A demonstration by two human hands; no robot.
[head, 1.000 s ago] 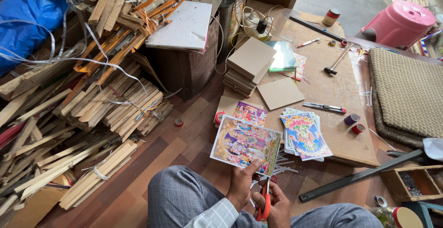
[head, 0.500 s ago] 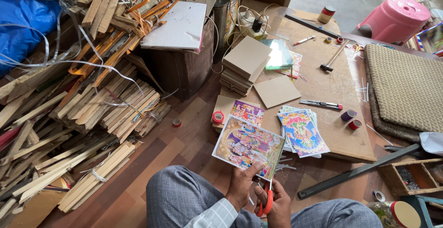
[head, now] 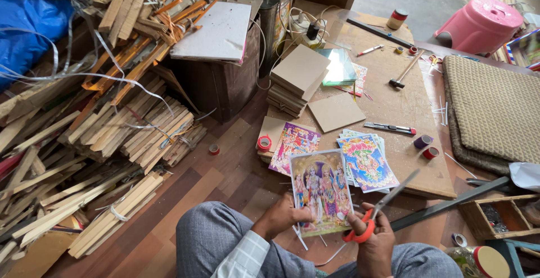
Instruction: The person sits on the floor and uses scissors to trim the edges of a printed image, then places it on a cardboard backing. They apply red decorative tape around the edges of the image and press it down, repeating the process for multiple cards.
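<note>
My left hand (head: 281,217) pinches the lower left edge of a colourful printed picture (head: 320,191) held above my lap. My right hand (head: 372,238) grips orange-handled scissors (head: 378,211) at the picture's right edge, blades parted and pointing up to the right. Thin paper offcuts (head: 299,237) lie on the floor under the picture. Two more stacks of printed pictures sit just beyond: one (head: 294,146) on a cardboard piece, the other (head: 364,160) on the low wooden board (head: 394,103).
Cardboard squares (head: 298,78), a utility knife (head: 391,128), tape rolls (head: 426,146), a hammer (head: 406,75) and a pink stool (head: 481,25) are around the board. A woven mat (head: 495,109) lies right. Wooden slats (head: 101,143) pile up left. A small wooden tray (head: 498,216) sits lower right.
The picture has turned from lying sideways to upright in my left hand. The scissors moved from its lower edge to its right side, blades now raised.
</note>
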